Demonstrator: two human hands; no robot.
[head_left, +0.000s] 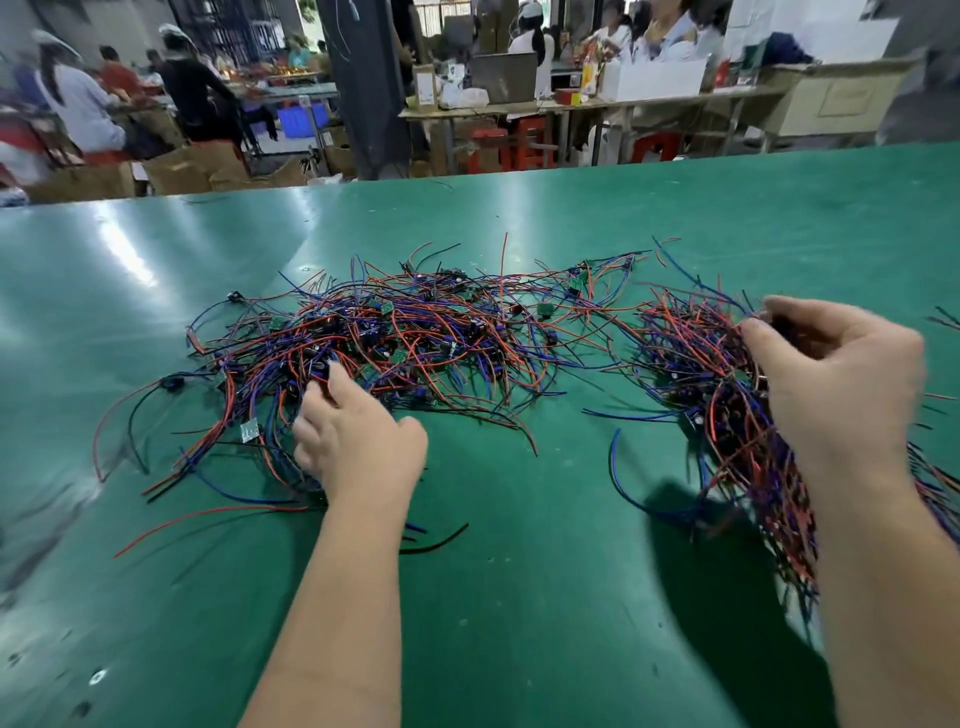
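Observation:
A tangled pile of red, blue and black wires with small green circuit boards (415, 332) lies on the green table (519, 571). My left hand (358, 436) reaches into the pile's near left edge, its fingers curled among the wires there. My right hand (836, 379) is raised at the right and holds a thick bunch of the same wires (727, 415), which hangs down under the palm and along my forearm. Its thumb and fingertips pinch the bunch at its top.
Loose single wires (208, 514) lie on the table near my left forearm. Beyond the table's far edge stand cardboard boxes (197, 166), work benches (571, 104), red stools (654, 145) and several people at work.

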